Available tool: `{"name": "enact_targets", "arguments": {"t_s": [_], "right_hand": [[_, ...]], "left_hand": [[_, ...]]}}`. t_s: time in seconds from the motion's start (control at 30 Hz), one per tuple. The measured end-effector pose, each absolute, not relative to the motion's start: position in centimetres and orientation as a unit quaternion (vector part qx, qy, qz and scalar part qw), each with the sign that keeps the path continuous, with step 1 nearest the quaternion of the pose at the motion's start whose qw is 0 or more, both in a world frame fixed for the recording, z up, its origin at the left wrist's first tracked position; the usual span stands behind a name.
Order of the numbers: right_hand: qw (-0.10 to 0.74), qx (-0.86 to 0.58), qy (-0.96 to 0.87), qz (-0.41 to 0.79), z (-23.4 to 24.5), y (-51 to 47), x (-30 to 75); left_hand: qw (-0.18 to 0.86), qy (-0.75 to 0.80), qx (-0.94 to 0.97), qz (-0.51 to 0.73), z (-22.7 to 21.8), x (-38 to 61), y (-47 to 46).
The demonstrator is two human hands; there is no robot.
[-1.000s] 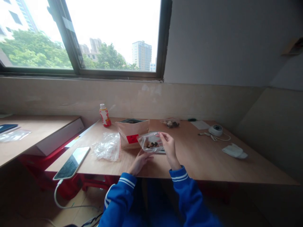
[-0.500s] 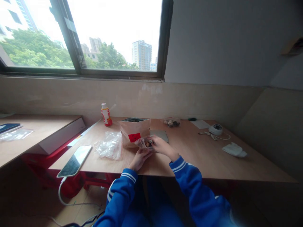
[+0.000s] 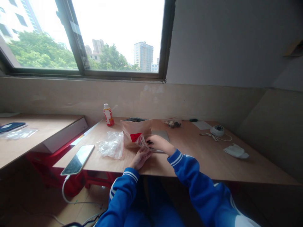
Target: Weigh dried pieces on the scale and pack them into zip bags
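Note:
A small clear plastic bag (image 3: 143, 142) with dark bits inside is held just above the wooden table (image 3: 196, 157), in front of a brown paper pouch (image 3: 136, 130) with a red label. My left hand (image 3: 140, 158) grips the bag from below, fingers curled. My right hand (image 3: 158, 143) lies over the bag's top with its fingers pressed together on it. Both arms wear blue sleeves with white stripes. A flat grey device (image 3: 163, 135) lies behind my right hand.
A crumpled clear bag (image 3: 111, 148) lies left of the pouch, a phone (image 3: 78, 159) on a cable at the table's left corner. A small bottle (image 3: 108, 115), another filled bag (image 3: 173, 122), a round white device (image 3: 217, 130) and a white cloth (image 3: 235, 151) sit further off.
The bag was held up spread between both hands; it has come down toward the table and my right hand has moved over its top. The view shifted slightly left.

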State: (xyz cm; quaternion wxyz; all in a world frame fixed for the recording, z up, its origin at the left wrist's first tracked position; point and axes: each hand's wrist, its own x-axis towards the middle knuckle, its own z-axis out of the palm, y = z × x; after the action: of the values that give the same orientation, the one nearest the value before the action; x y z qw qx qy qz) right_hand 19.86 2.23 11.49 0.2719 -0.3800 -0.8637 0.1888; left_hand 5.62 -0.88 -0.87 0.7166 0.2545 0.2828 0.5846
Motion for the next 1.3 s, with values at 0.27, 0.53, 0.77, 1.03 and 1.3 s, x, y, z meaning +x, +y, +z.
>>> {"name": "enact_targets", "arguments": {"t_s": [0.27,0.53,0.77,1.03,1.3], "right_hand": [[0.317,-0.309,-0.85,0.287,13.7,1.8,21.8],[0.543,-0.246,-0.739,0.314,19.2,3.2,19.6],[0.543,-0.259,-0.758,0.251,18.2,6.8,15.0],[0.428,-0.246,-0.862,0.114,16.8,6.4,15.4],[0.483,-0.246,-0.794,0.276,17.4,3.7,18.1]], "left_hand": [[0.731,0.259,0.256,0.577,-0.7,5.7,-0.8],[0.745,0.254,0.232,0.572,-0.7,5.7,-0.7],[0.728,0.264,0.229,0.589,-0.8,5.7,-0.8],[0.73,0.264,0.227,0.588,-0.7,5.7,-0.9],[0.736,0.261,0.223,0.583,-0.7,5.7,-0.9]]}}
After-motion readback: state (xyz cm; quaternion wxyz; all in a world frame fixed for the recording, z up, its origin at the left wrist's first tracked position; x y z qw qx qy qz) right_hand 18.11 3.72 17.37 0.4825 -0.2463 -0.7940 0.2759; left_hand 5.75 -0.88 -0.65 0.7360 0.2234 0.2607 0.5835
